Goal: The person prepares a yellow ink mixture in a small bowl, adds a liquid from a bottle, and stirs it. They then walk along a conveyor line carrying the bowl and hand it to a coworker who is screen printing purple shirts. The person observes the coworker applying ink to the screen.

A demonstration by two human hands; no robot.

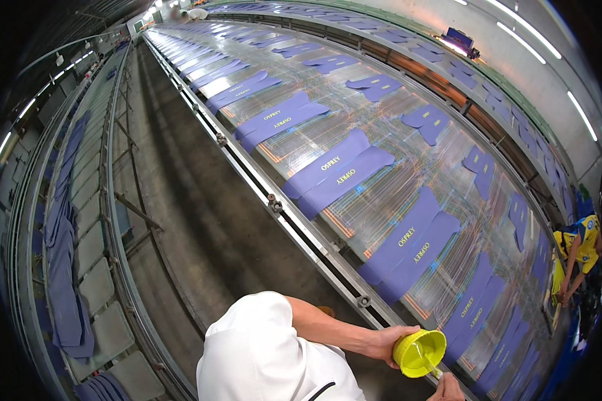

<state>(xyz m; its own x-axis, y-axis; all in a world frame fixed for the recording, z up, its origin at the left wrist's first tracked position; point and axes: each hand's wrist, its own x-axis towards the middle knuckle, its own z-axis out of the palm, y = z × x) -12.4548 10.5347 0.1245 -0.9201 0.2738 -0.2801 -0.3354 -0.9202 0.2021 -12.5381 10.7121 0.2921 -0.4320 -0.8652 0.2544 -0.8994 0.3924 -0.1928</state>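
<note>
Fingers [408, 329] of the person's left hand [385, 342] grasp the side of a yellow cup [430, 343], which is tilted so that its inside shows, while the right hand [450, 388], partly cut off by the lower edge, pinches a pale stick [433, 367] reaching into it. The cup is seen over the near edge of a long desk [374, 123], close to one of the purple pieces [463, 319] with yellow lettering that lie along it in rows. At far right, a co-worker in a yellow and blue top [587, 242] bends near the desk.
</note>
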